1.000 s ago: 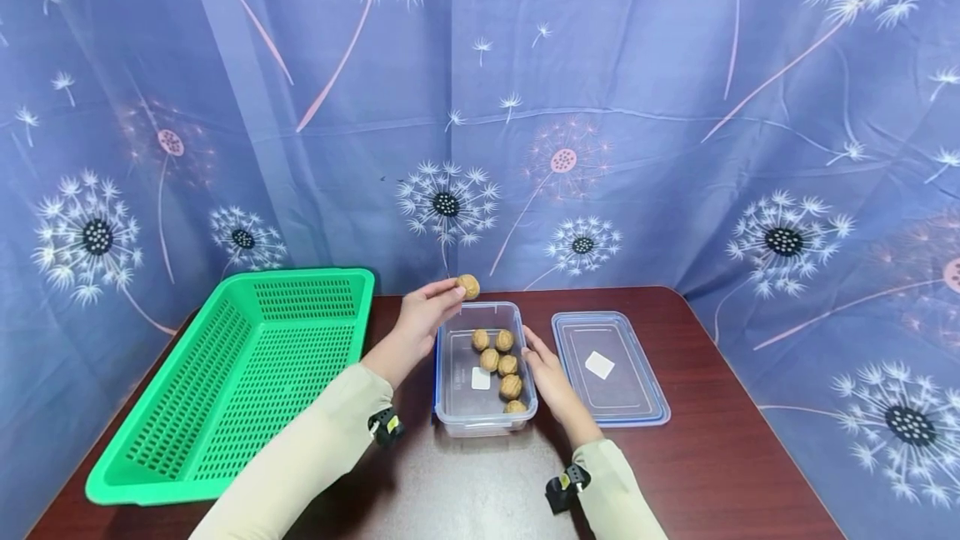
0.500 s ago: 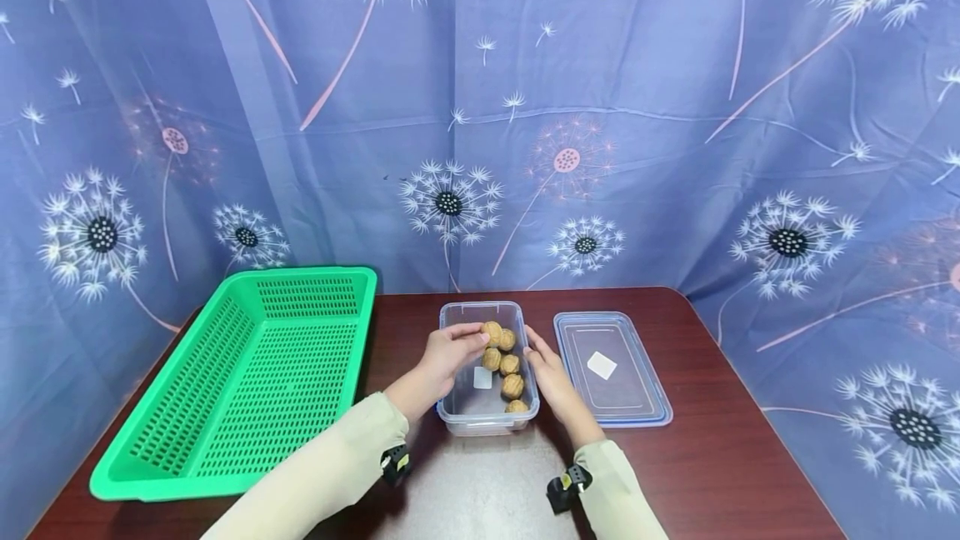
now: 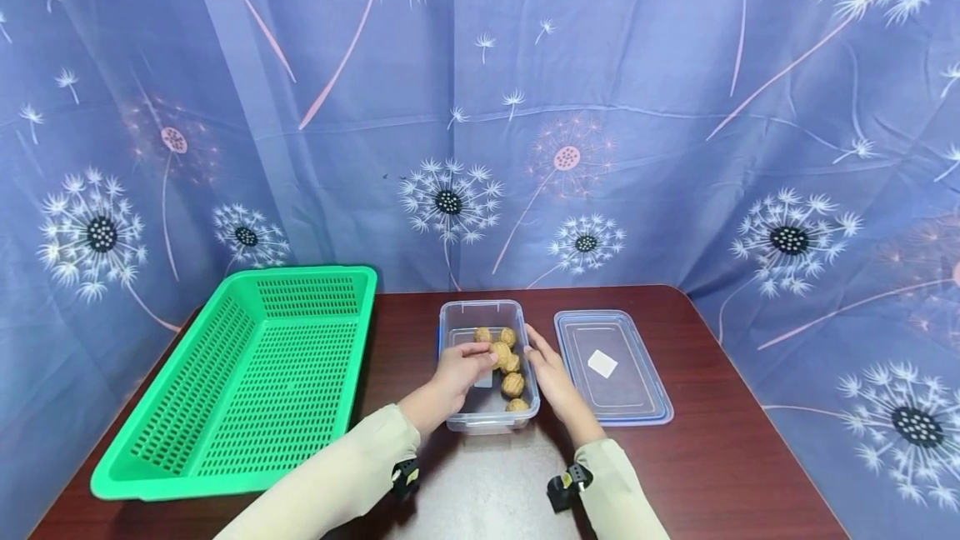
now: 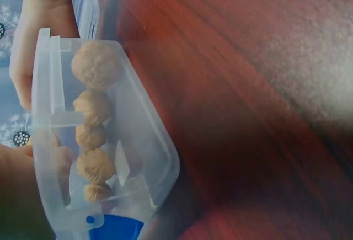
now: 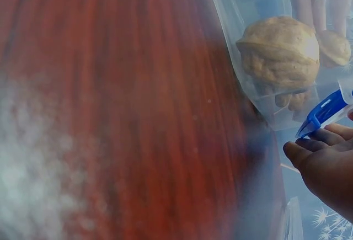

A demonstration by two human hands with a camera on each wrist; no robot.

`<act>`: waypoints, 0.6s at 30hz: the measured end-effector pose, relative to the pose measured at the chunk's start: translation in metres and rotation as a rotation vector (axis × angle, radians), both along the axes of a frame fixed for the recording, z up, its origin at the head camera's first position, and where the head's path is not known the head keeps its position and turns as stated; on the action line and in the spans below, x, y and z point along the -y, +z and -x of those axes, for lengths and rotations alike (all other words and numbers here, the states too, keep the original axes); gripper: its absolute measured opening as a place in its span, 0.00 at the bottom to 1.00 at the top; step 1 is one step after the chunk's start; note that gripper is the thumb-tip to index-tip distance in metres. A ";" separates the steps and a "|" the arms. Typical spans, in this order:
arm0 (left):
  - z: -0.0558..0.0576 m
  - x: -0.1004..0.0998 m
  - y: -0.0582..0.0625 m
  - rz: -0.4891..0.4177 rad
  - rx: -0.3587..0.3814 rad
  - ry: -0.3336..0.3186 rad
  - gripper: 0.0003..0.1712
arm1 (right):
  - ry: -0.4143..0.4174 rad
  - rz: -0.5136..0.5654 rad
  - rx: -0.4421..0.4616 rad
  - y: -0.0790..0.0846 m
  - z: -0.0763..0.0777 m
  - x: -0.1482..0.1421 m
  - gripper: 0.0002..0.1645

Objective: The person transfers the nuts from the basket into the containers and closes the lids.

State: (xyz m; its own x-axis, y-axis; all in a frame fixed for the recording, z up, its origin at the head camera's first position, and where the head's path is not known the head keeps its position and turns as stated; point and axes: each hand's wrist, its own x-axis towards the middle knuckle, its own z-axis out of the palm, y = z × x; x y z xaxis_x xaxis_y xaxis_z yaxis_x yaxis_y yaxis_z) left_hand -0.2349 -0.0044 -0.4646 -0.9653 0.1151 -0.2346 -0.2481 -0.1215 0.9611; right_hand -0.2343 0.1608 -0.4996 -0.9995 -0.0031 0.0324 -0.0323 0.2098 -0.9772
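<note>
My left hand (image 3: pixel 461 377) pinches a walnut (image 3: pixel 500 354) between thumb and fingers, over the clear plastic container (image 3: pixel 487 421). Several more walnuts (image 3: pixel 513 385) lie inside, mostly along its right side. The held walnut overlaps some of them in the head view. Against the container's right wall rests my right hand (image 3: pixel 553 382), its fingers extended along the outside. In the right wrist view, the right hand's fingertips (image 5: pixel 295 152) are right at a blue latch (image 5: pixel 325 110). A row of walnuts (image 4: pixel 95 164) shows through the wall in the left wrist view.
A large green slotted basket (image 3: pixel 352 373) stands on the left of the dark red-brown table (image 3: pixel 712 440). To the container's right lies its clear lid (image 3: pixel 611 394) with a white label. A blue dandelion-print curtain (image 3: pixel 480 148) hangs behind the table.
My left hand has come down from above the container's far left edge and then moved toward me and rightward, with the walnut in its fingers. The right hand stays in place.
</note>
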 end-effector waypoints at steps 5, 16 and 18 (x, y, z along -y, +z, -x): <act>-0.001 -0.002 -0.006 0.014 -0.012 -0.018 0.19 | 0.012 0.008 -0.008 0.011 -0.005 0.002 0.29; 0.048 -0.009 -0.105 0.007 -0.064 -0.011 0.14 | 0.000 -0.017 -0.019 0.002 -0.001 0.000 0.29; 0.093 -0.012 -0.186 -0.015 -0.054 -0.008 0.15 | 0.002 -0.013 -0.020 0.003 -0.002 0.001 0.29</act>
State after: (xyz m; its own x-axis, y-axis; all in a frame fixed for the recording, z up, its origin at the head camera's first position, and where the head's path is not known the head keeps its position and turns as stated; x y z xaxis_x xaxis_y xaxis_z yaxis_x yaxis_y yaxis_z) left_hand -0.3275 0.0080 -0.6502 -0.9755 0.1255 -0.1808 -0.1972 -0.1341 0.9711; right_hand -0.2325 0.1602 -0.4970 -0.9986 -0.0052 0.0521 -0.0520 0.2226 -0.9735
